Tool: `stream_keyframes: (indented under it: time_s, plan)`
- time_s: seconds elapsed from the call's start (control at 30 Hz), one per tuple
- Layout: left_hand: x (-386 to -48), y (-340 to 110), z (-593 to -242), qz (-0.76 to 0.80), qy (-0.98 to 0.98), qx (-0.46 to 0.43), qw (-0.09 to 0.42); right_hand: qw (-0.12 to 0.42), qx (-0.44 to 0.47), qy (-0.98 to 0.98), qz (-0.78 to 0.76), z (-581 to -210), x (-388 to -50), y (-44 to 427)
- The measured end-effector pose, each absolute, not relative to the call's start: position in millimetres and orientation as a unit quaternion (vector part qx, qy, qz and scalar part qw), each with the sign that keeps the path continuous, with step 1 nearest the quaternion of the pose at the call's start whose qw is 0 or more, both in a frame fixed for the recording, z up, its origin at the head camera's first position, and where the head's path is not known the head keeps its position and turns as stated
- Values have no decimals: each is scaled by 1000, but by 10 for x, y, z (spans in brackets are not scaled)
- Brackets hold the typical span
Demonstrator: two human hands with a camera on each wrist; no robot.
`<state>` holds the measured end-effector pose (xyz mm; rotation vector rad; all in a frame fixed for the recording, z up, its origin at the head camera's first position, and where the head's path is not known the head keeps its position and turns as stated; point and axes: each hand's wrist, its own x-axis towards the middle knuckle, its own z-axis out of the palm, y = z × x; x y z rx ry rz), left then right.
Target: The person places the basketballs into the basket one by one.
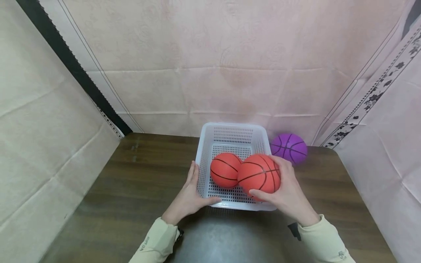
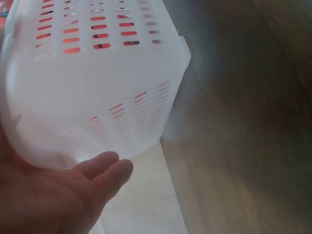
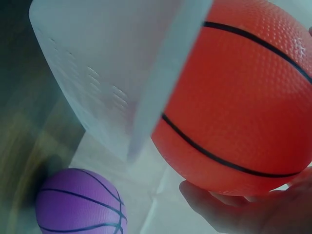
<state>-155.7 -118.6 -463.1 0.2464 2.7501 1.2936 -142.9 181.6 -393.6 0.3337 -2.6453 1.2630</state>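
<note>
Sleeves [image 1: 154,239] cropped | right hand [image 1: 287,190] grips ball [image 1: 260,174], overlapping another [image 1: 224,170] | left hand [image 1: 188,200] uncurled against basket [image 1: 240,206]

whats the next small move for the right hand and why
Probably lower the held ball into the white basket: the right hand grips it partly above the rim, another red ball lies inside, and the left hand is at the basket's side.

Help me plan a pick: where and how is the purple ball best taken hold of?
Probably around the widest part of the purple ball, from above or its right: it is round, with no handle, the basket stands close on its left, and cloth hangs behind.
</note>
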Motion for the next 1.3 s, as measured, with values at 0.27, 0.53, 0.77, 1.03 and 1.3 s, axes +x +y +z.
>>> stream_keyframes:
  time_s: [0.27, 0.53, 0.77, 1.03, 1.3]
  plan:
    - [-1557, -1173, -4641, 429, 898, 89, 44, 89, 122, -896, 418, -4024, -1449, 1742]
    - [-1560, -1174, -4643, 425, 899, 91, 47, 28, 131, -927, 350, -4018, -1485, 1779]
    - [-1559, -1186, -4641, 419, 903, 82, 52, 33, 133, -941, 309, -3929, -1479, 1894]
    - [-1560, -1188, -4645, 418, 903, 83, 50, 76, 120, -932, 334, -3902, -1480, 1975]
    - [-1564, -1196, -4651, 421, 902, 83, 52, 109, 92, -925, 352, -3881, -1599, 2165]
